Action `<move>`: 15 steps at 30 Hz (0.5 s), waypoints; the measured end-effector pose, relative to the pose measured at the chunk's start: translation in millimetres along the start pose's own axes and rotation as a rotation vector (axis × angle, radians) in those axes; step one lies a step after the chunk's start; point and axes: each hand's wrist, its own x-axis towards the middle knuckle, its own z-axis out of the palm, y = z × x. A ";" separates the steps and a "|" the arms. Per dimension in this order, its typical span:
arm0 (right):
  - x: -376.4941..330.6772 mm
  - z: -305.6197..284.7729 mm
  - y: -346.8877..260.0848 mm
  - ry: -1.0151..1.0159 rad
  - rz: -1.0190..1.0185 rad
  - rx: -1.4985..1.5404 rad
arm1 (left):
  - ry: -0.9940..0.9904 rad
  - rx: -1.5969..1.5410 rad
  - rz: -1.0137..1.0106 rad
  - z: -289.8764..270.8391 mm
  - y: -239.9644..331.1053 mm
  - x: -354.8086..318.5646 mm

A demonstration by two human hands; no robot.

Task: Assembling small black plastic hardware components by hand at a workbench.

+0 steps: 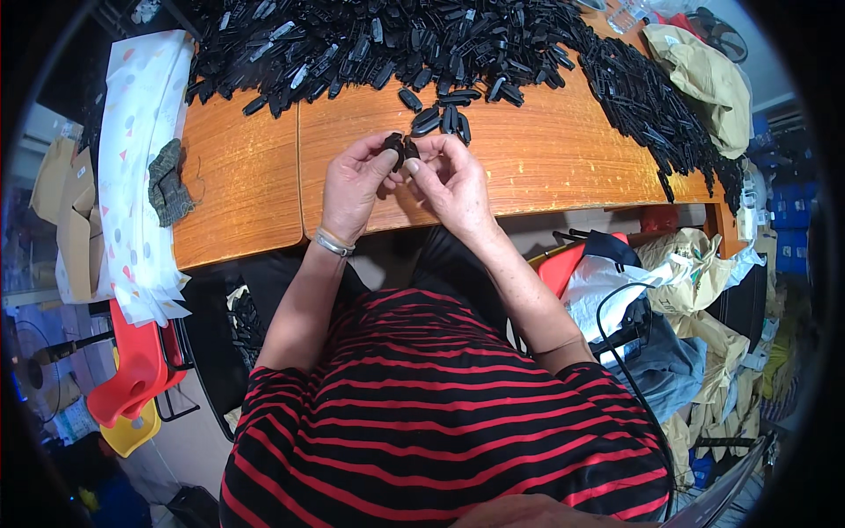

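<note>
While both hands meet over the near edge of the table (238, 176), they share one small black clip (400, 148); the left hand (352, 189) pinches it between thumb and forefinger, fingers closed on its left part; the right hand (453, 185) presses thumb and forefinger together on its right end, the other fingers curled loosely below; the clip sits in the air between the fingertips, just above the wood, at the centre of the view; whether it is one piece or two being joined I cannot tell, it is too small and dark.

Just beyond the hands lies a small group of clips (443, 116) on bare wood; farther off a big heap (378, 40) of the same black parts covers the far side and runs down the right edge; a patterned cloth (145, 150) hangs over the left end with a dark knitted rag (169, 185) on it; a bracelet (334, 244) circles the left wrist; bags (695, 282) crowd the floor to the right.

Risks, as I judge them: the grip is by fingertips only, so a slip could flip the clip off the near edge into the lap or onto the cluttered floor; if parts are being pressed together, a skewed push could jam them or nip a fingertip; a stray elbow could nudge the right-hand heap over the edge.
</note>
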 end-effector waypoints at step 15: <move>-5.9 2.7 9.9 0.086 -0.204 -0.235 | -0.058 0.054 0.083 16.0 2.1 -12.2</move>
